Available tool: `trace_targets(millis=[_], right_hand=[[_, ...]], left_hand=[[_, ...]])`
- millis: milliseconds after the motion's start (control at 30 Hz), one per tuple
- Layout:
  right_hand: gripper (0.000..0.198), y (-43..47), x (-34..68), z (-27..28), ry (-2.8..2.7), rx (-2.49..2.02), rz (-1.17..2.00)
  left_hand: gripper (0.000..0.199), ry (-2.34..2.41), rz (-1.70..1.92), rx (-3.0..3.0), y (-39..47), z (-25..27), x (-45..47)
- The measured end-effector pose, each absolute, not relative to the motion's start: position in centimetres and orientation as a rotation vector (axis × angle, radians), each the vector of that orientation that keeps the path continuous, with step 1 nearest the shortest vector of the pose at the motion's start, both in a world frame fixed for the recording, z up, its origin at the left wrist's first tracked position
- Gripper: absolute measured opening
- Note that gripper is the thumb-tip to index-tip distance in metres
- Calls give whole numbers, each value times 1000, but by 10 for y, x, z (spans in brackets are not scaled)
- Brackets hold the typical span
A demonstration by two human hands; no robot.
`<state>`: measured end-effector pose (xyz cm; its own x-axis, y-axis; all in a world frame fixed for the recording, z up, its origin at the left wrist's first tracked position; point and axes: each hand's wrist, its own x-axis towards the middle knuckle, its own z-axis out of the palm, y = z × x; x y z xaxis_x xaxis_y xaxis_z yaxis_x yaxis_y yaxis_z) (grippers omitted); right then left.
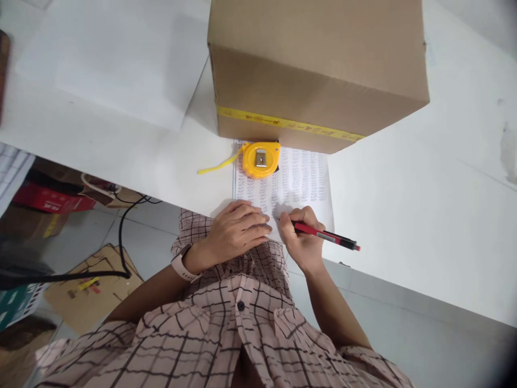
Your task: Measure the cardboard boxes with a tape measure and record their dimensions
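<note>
My right hand (304,237) grips a red and black pen (327,235), its tip down on a sheet of paper (307,186) filled with columns of handwriting. Flat on the paper's lower left edge lies my left hand (240,229), fingers stretched out and holding nothing. A yellow tape measure (261,159) with a metal clip and a yellow strap rests on the sheet's upper left. Right behind it stands a closed cardboard box (319,70), with printed yellow tape (291,123) along its lower side; the box hides the sheet's far edge.
The white table (424,215) slants across the view, its front edge close to my body. Blank white sheets (121,64) lie at the upper left. Below the left side, a black cable (121,237), flattened cardboard (92,291) and a red box (44,198) are on the floor.
</note>
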<state>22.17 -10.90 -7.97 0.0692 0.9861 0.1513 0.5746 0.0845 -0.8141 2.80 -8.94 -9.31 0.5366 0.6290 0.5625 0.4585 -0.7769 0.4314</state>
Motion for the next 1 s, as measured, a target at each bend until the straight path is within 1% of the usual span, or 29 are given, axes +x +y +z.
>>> trace_targets(millis=[633,1000], right_hand=[[29,-109,223,-81,-1551,-1611,701],[29,-108,222,-80,-1489,-1590,754]], left_hand=[[8,928,1013,2531,-90,-91,27],[9,914,1048,2540,-89,-91,27]])
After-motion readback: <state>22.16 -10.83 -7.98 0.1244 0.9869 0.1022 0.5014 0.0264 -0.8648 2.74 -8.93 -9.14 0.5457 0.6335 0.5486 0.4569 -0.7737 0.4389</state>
